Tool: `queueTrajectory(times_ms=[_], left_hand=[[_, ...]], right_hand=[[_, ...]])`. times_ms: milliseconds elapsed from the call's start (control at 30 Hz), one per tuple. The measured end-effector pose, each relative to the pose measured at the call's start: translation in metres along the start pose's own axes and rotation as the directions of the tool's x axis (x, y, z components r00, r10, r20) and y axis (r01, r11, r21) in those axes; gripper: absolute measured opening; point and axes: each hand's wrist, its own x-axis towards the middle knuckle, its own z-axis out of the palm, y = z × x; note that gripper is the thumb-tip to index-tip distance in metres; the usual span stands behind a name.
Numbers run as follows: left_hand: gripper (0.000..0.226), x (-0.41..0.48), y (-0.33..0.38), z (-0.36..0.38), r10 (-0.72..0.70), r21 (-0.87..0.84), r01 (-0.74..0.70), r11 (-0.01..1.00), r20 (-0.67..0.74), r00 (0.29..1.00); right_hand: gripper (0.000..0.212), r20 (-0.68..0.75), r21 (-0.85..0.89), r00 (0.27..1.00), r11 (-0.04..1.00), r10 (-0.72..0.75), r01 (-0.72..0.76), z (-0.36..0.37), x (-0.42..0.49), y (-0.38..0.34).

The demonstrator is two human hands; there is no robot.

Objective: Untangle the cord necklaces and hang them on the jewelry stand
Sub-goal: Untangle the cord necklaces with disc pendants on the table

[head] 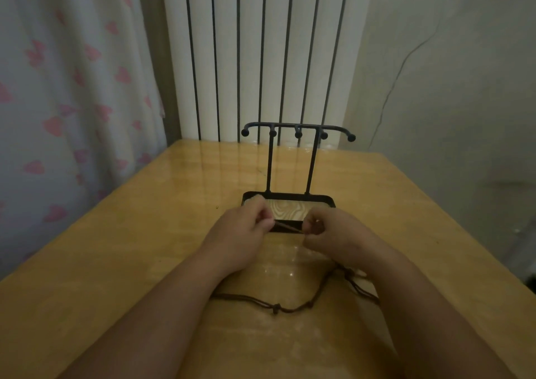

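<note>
One: Forearms (162, 314) come nearest. Between them a slack brown loop (290, 309) lies on the table (101, 262), knotted in several spots and running under your right arm.

Two: How many necklaces is that?

One: Can't tell; the strands overlap. Further out, your left hand (240, 230) and right hand (327, 230) each pinch one short stretch of cord (290, 227), taut left to right over the tray's (290, 196) near edge.

Two: And the stand (295, 125)?

One: One stand, straight beyond your hands, with two posts and five pegs (298, 135), all bare. Its bar runs the same way as your taut cord, but higher and farther off. Both hands sit about equally near it. I'd judge you go up and forward for a peg, once the tangle is free. One radiator (261, 45) stands behind.
</note>
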Motion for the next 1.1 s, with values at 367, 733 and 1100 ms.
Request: queueTrajectory(times_ms=[367, 733, 1100], left_hand=[[0.013, 0.001, -0.003, -0.018, -0.334, -0.384, 0.159, 0.91, -0.449, 0.829], [0.051, 0.001, 0.006, -0.012, -0.138, -0.056, 0.132, 0.99, -0.115, 0.984], [0.019, 0.006, 0.008, 0.005, -0.215, -0.517, 0.277, 0.81, 0.178, 0.96]], right_hand=[[0.007, -0.118, 0.163, 0.991, 0.983, -0.062, 0.081, -0.007, 0.001, 0.005], [0.014, -0.178, 0.441, 0.979, 0.881, -0.105, 0.174, 0.003, -0.004, -0.007], [0.022, -0.222, 0.467, 0.97, 0.863, -0.096, 0.193, 0.006, 0.002, -0.008]])
